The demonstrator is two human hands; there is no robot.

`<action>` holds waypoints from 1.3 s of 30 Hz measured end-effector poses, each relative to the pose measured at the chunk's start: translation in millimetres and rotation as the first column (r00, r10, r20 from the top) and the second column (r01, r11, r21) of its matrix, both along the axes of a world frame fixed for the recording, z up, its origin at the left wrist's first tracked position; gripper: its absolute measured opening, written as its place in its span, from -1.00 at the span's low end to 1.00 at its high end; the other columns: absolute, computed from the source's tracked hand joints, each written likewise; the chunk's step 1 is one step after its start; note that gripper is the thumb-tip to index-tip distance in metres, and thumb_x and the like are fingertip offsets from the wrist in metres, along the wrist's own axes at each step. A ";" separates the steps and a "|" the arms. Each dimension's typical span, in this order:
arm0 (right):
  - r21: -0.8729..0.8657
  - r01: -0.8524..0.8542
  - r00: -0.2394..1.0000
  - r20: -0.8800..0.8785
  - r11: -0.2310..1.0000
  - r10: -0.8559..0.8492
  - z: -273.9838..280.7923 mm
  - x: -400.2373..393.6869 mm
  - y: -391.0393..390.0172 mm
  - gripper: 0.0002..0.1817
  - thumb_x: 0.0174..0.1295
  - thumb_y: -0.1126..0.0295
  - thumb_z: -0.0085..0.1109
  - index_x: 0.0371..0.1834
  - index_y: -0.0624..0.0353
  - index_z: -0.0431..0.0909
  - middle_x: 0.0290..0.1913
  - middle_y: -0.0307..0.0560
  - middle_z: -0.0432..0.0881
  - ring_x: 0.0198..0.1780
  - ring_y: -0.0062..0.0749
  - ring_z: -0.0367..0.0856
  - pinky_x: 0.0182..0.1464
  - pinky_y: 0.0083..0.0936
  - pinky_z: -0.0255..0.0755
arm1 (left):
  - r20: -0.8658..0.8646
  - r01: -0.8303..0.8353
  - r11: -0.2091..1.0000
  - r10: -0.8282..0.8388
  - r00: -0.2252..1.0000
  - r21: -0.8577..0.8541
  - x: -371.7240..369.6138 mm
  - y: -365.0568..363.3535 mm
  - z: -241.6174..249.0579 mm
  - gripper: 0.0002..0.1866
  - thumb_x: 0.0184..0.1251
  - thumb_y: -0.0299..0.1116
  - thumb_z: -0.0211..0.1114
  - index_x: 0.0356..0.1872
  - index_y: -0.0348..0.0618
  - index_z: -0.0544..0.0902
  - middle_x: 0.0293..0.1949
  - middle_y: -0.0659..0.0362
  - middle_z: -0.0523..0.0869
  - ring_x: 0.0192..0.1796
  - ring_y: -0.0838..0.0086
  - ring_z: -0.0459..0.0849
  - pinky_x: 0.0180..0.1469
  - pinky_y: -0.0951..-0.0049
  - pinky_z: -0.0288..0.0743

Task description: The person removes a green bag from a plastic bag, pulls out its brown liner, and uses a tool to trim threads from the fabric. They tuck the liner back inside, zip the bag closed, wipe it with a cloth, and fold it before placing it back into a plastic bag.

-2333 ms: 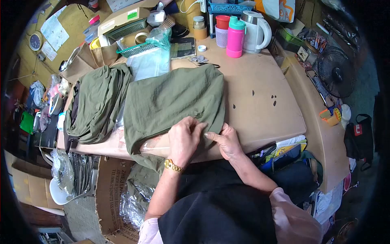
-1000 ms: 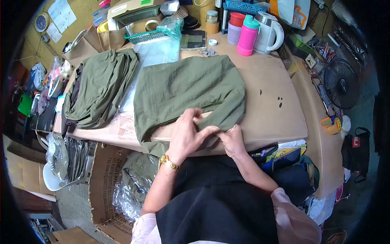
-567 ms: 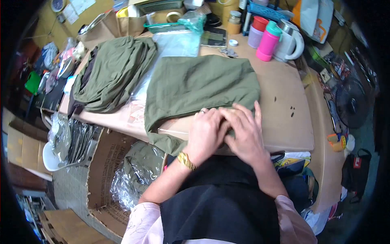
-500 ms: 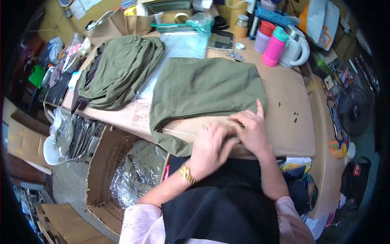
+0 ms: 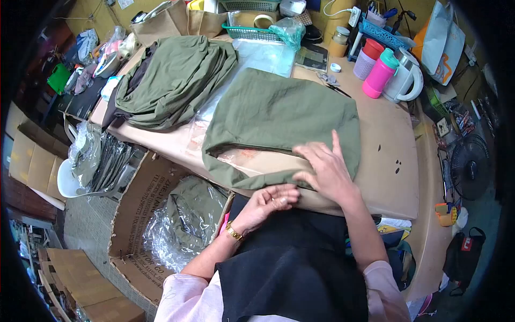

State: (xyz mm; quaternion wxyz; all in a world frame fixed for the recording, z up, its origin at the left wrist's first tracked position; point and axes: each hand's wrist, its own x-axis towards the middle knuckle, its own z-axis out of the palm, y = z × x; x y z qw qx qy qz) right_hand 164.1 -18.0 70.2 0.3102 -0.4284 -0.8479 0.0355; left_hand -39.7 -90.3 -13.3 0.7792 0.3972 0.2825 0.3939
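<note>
An olive-green garment (image 5: 284, 110) lies spread on the tan-covered table (image 5: 389, 155), its lower strip curving round to form an opening. My left hand (image 5: 265, 206), with a gold watch on the wrist, is at the table's front edge, palm turned up and fingers loosely apart, just below that strip. My right hand (image 5: 327, 169) hovers over or rests on the garment's lower right part, fingers spread and index finger pointing away from me. Neither hand visibly holds anything. A pile of olive garments (image 5: 171, 83) lies at the table's back left.
Left of me, an open cardboard box (image 5: 129, 231) holds plastic-wrapped garments beside a white tub (image 5: 68, 180) of wrapped packs. Clear plastic bags (image 5: 263, 56) lie behind the garment. A pink bottle (image 5: 380, 75) and a kettle (image 5: 405, 80) stand at the back right.
My hands, close together before, have moved apart, the left down and the right slightly lower. The garment's lower strip now extends right, towards my right hand. The view has shifted slightly.
</note>
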 end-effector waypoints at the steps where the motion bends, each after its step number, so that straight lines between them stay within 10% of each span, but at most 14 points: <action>1: -0.103 -0.062 0.981 0.176 0.993 0.079 -6.9 5.3 5.6 -0.84 0.17 0.27 0.37 -0.32 0.10 0.65 -0.41 -0.22 0.69 -0.20 -0.31 0.68 0.53 0.21 -0.06 | -0.058 0.080 0.997 -0.081 0.995 -0.014 -2.1 -2.1 1.8 -0.50 0.55 -0.33 0.20 0.39 -0.32 0.38 0.22 0.08 0.65 0.21 0.50 0.63 0.25 0.44 0.50; 6: -0.191 -0.050 0.996 -0.088 0.980 0.033 17.9 31.1 9.4 -0.96 0.24 0.47 0.23 -0.36 0.13 0.63 -0.48 -0.16 0.64 -0.33 -0.27 0.65 0.54 0.15 -0.05 | 0.008 -0.323 0.934 0.328 0.945 -0.149 -13.8 -9.5 -7.8 -0.58 0.55 -0.29 0.20 0.28 -0.32 0.41 0.24 0.01 0.61 0.22 0.38 0.64 0.23 0.35 0.58; 12: -0.439 -0.011 0.999 0.038 0.898 0.031 37.3 63.2 -1.3 -0.95 0.25 0.45 0.19 -0.34 0.14 0.62 -0.48 -0.11 0.62 -0.28 -0.22 0.66 0.54 0.13 -0.04 | 0.345 -0.538 0.808 0.589 0.731 -0.238 -16.7 30.3 8.3 -0.67 0.55 -0.23 0.20 0.17 -0.18 0.49 0.13 0.06 0.66 0.18 0.34 0.67 0.17 0.36 0.62; 14: -0.522 0.041 0.991 0.128 0.852 0.031 35.5 67.2 -7.4 -0.95 0.25 0.42 0.21 -0.32 0.13 0.62 -0.46 -0.09 0.63 -0.27 -0.21 0.67 0.53 0.14 -0.04 | 0.342 -0.509 0.824 0.566 0.750 -0.248 -28.1 37.7 -11.0 -0.69 0.58 -0.25 0.14 0.15 -0.22 0.55 0.08 0.11 0.71 0.05 0.46 0.73 0.01 0.45 0.69; 19: 0.063 0.229 0.965 -0.145 0.971 -0.218 20.0 8.2 -23.6 -0.88 0.26 0.33 0.23 -0.29 0.13 0.64 -0.42 -0.04 0.69 -0.26 -0.08 0.67 0.46 0.15 0.09 | 0.305 -0.493 0.829 0.557 0.773 -0.263 -3.0 27.3 25.2 -0.72 0.59 -0.25 0.14 0.11 -0.21 0.59 0.02 0.16 0.75 -0.04 0.51 0.77 -0.05 0.53 0.71; 26: -0.365 -0.034 0.999 0.006 0.930 0.039 19.7 30.8 -23.2 -0.80 0.13 0.36 0.35 -0.24 0.21 0.69 -0.51 -0.01 0.62 -0.34 -0.10 0.65 0.46 0.06 0.16 | 0.303 -0.520 0.780 0.618 0.725 -0.348 -29.4 26.9 -9.6 -0.56 0.55 -0.14 0.19 0.26 -0.20 0.47 0.18 0.11 0.64 0.18 0.40 0.65 0.21 0.37 0.62; 29: -0.316 0.104 0.987 0.148 0.943 -0.059 22.9 40.2 -32.7 -0.79 0.12 0.34 0.36 -0.23 0.21 0.68 -0.46 -0.03 0.63 -0.30 -0.07 0.64 0.45 0.02 0.19 | 0.265 -0.461 0.835 0.538 0.800 -0.301 -7.8 15.7 5.3 -0.59 0.54 -0.14 0.20 0.21 -0.20 0.51 0.12 0.13 0.68 0.15 0.40 0.67 0.17 0.38 0.64; 33: -0.120 0.093 0.960 -0.254 0.988 -0.121 38.2 -12.1 -43.3 -0.81 0.12 0.31 0.39 -0.29 0.16 0.67 -0.32 -0.09 0.66 -0.18 -0.14 0.63 0.31 -0.04 0.27 | 0.264 -0.429 0.861 0.496 0.827 -0.274 26.0 13.6 18.0 -0.74 0.53 -0.23 0.23 0.06 -0.14 0.59 -0.02 0.21 0.74 -0.01 0.52 0.72 0.01 0.50 0.67; 39: 0.039 0.030 0.990 -0.139 0.999 -0.024 17.8 -28.6 -18.5 -0.91 0.18 0.40 0.32 -0.38 0.15 0.62 -0.43 -0.17 0.64 -0.33 -0.26 0.63 0.22 -0.16 0.32 | 0.266 -0.412 0.884 0.461 0.847 -0.219 36.3 8.3 7.4 -0.79 0.52 -0.25 0.25 -0.17 -0.19 0.61 -0.22 0.14 0.76 -0.20 0.55 0.74 -0.07 0.52 0.66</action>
